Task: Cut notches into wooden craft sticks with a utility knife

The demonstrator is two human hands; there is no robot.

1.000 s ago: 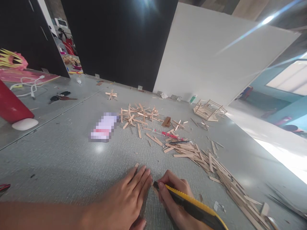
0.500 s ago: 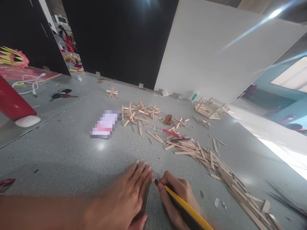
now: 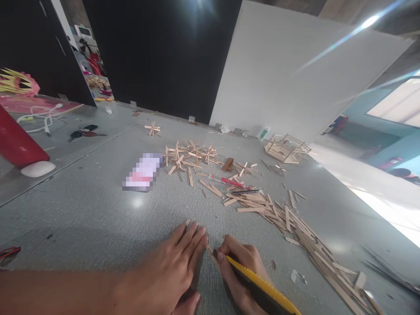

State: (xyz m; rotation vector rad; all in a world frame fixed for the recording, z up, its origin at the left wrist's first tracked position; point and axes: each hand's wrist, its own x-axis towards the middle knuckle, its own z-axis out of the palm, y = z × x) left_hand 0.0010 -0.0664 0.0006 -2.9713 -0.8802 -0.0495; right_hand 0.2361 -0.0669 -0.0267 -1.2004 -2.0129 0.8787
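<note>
A yellow and black utility knife (image 3: 262, 284) is gripped in my right hand (image 3: 241, 262), its dark tip against a small wooden stick (image 3: 211, 253) on the grey table. Pressed flat over that stick, my left hand (image 3: 177, 258) has its fingers stretched forward, and the stick's rounded end (image 3: 188, 222) shows beyond the fingertips. Under my left palm the rest of the stick is hidden. The two hands are close but apart.
A heap of loose sticks (image 3: 315, 245) runs along the right. Star-shaped stick pieces (image 3: 190, 155), a red pen (image 3: 232, 182) and a stick frame (image 3: 285, 151) lie farther back. A blurred-out phone-like object (image 3: 142, 173) and a red cylinder (image 3: 21, 140) are left.
The knife tip and my right hand have shifted very slightly along the stick. My left hand stays pressed in place, and the view has moved a little.
</note>
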